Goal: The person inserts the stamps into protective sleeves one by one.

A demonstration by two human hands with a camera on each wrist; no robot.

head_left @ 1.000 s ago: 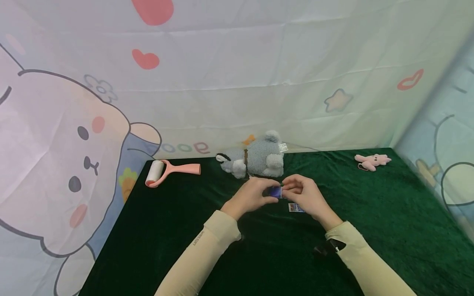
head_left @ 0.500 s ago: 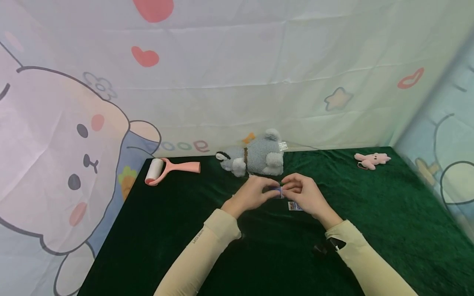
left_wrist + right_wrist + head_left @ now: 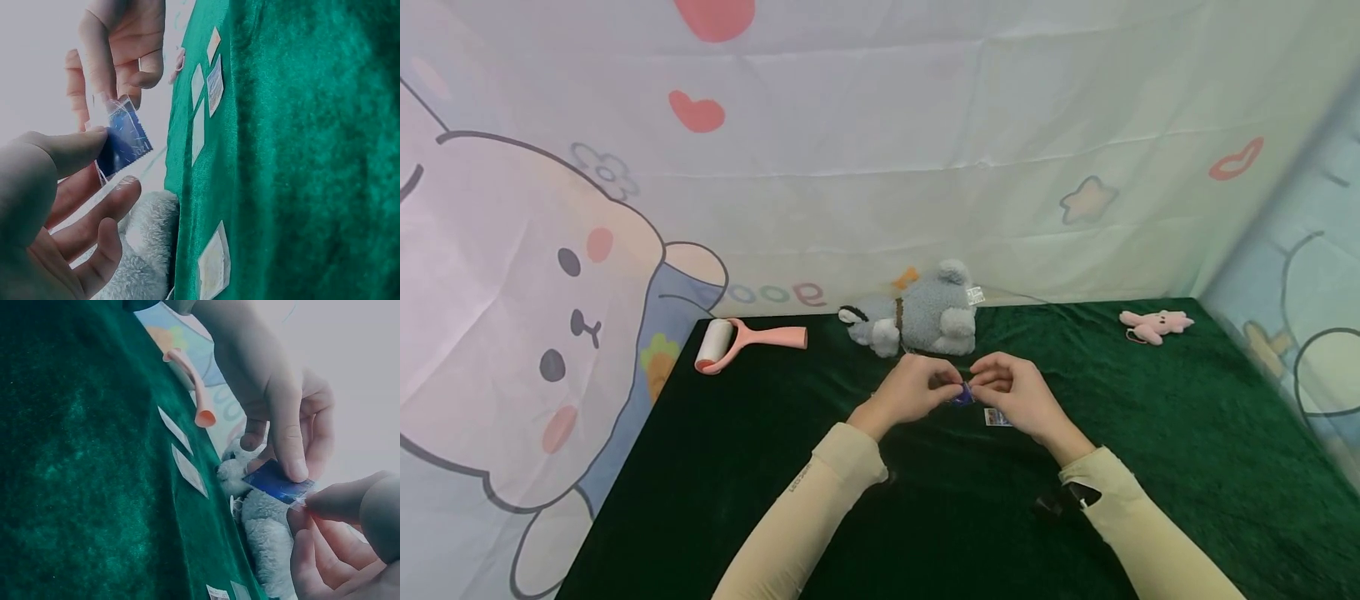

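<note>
Both hands meet over the middle of the table, just in front of a grey plush toy. Between them is a small blue packet with a zigzag edge and clear, shiny film along one side. My left hand pinches it between thumb and fingers, the thumb flat on the blue face. At the clear edge of the blue packet, my right hand pinches with thumb and forefinger. Below the right hand lies a small printed card, partly covered by that hand in the head view.
Several small flat cards lie on the green cloth, among them one card near the plush and another card. A pink-handled lint roller lies at the back left, a pink plush toy at the back right. A printed curtain hangs behind.
The blue packet has tilted and turned between the fingers: its blue face, then a paler side, then blue again showed. Both hands stay in nearly the same place.
</note>
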